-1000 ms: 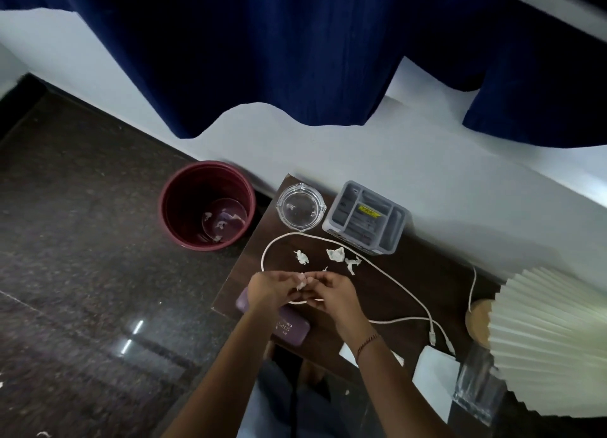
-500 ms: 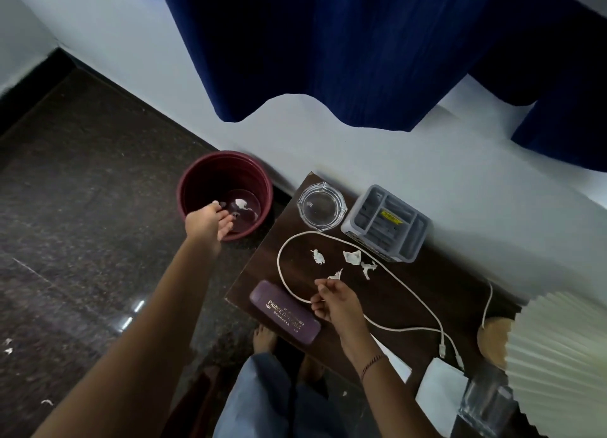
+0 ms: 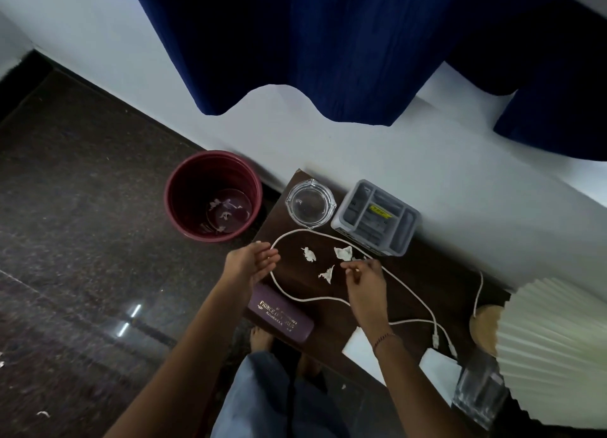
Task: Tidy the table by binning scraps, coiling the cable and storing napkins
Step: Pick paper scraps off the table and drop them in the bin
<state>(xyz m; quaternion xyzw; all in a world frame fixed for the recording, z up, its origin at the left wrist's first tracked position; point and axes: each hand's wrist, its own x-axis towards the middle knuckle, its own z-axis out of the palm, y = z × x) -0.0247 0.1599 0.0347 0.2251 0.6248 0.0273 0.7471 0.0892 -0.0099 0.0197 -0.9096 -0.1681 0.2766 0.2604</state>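
The left hand is hovering open and empty at the table edge near the bin. The right hand is perhaps pinching a scrap beside the paper scraps inside the cable loop.

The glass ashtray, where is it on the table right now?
In the head view the glass ashtray sits at the table's far left corner by the wall, between the red bin on the floor and the grey organizer tray.

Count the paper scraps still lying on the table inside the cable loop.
3 clearly: one scrap toward the left, one near the organizer, one nearest the person. A small bit by the right hand may be a fourth, partly hidden.
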